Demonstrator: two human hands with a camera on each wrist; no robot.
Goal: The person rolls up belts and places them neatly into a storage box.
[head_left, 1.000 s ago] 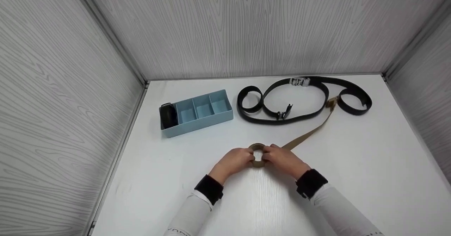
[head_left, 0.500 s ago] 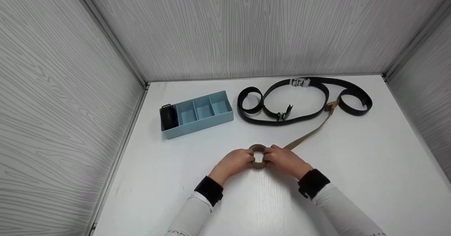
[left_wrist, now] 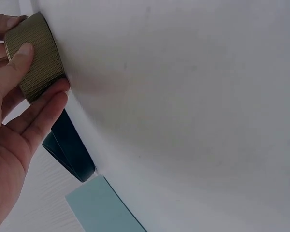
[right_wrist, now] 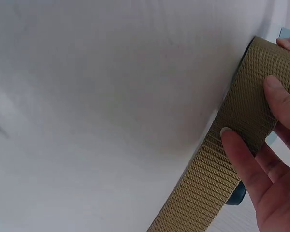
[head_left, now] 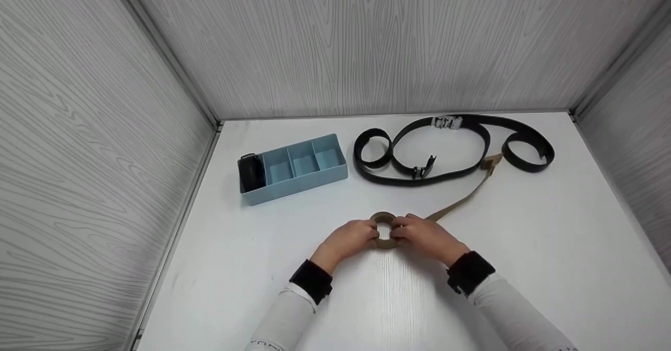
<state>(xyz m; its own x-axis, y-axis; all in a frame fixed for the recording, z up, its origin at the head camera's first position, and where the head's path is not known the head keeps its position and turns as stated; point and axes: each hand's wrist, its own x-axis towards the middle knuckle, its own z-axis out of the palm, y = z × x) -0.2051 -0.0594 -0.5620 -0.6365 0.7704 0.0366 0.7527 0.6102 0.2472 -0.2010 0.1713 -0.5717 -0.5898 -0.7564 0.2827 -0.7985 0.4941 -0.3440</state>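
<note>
**Tan belt coil tightens, tail creeps in**

Both hands stay on the tan belt coil (head_left: 383, 231) mid-tabletop (head_left: 524, 246): left hand (head_left: 350, 239) and right hand (head_left: 425, 236) pinch it with curled fingers (right_wrist: 241, 159). The loose tail (head_left: 461, 199) and its buckle (head_left: 491, 161) have slid slightly nearer; rolling continues, much strap remains.
</note>
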